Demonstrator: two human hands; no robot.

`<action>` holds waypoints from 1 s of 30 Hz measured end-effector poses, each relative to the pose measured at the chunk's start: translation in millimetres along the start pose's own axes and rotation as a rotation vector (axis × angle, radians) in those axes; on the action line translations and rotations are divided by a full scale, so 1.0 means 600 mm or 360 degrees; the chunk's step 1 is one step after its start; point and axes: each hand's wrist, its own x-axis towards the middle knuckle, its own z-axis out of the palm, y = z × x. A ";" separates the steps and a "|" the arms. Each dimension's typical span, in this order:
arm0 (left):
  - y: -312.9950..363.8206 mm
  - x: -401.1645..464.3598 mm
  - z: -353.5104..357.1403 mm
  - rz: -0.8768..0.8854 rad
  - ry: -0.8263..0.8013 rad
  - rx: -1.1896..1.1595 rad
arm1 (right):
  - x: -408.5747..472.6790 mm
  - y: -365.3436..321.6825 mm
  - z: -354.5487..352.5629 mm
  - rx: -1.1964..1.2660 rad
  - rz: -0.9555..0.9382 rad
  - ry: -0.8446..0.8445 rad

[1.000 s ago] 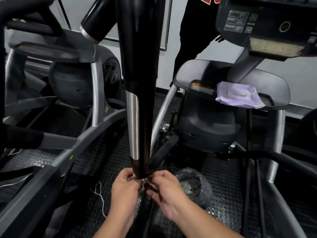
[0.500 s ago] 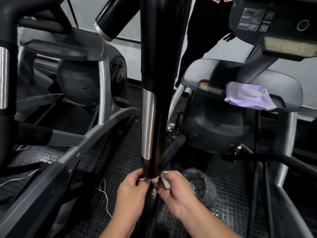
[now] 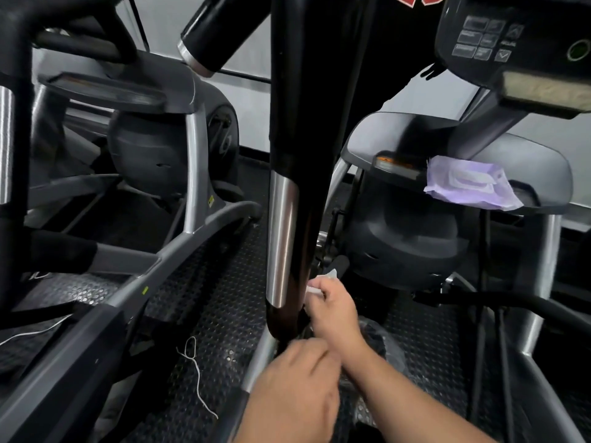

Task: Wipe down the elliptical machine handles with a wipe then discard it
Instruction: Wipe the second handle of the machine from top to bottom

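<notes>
The elliptical's black handle arm (image 3: 300, 155) with a silver band runs down the middle of the view. My right hand (image 3: 332, 310) is shut on a white wipe (image 3: 321, 282) and presses it against the right side of the arm's lower end. My left hand (image 3: 297, 391) is lower and nearer to me, blurred, off the arm, with its fingers loosely curled and nothing seen in it. A clear plastic bag (image 3: 380, 343) with crumpled waste lies on the floor behind my right wrist, partly hidden.
A purple wipes pack (image 3: 470, 187) lies on the machine's grey shroud at right. The console (image 3: 518, 43) hangs at top right. A person in black stands behind the arm. A second elliptical (image 3: 144, 155) stands at left. A white string (image 3: 195, 372) lies on the rubber floor.
My left hand has let go of the arm's lower end and dropped back towards me. My right hand has moved up the arm's right side with the wipe. The view has shifted left.
</notes>
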 end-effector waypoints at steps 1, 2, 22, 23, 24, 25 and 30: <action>0.007 0.013 -0.001 0.0121 -0.0013 0.0108 | 0.011 0.002 -0.009 -0.0108 -0.0022 0.0001; 0.013 0.026 -0.002 0.0226 -0.0016 0.0238 | 0.027 0.006 -0.017 -0.0151 -0.0029 0.0035; 0.031 0.157 0.012 -0.0011 -0.1072 0.1323 | 0.127 0.046 -0.047 -0.0492 0.0055 -0.0009; 0.030 0.158 0.012 0.0000 -0.1067 0.1319 | 0.121 0.043 -0.045 -0.0508 0.0022 -0.0035; 0.030 0.159 0.012 0.0012 -0.1056 0.1322 | 0.114 0.041 -0.045 -0.0501 -0.0005 -0.0033; 0.028 0.161 0.013 0.0017 -0.1049 0.1327 | 0.113 0.044 -0.045 -0.0455 -0.0014 -0.0001; 0.027 0.158 0.015 0.0027 -0.1022 0.1323 | 0.110 0.054 -0.043 -0.0106 0.0354 0.0298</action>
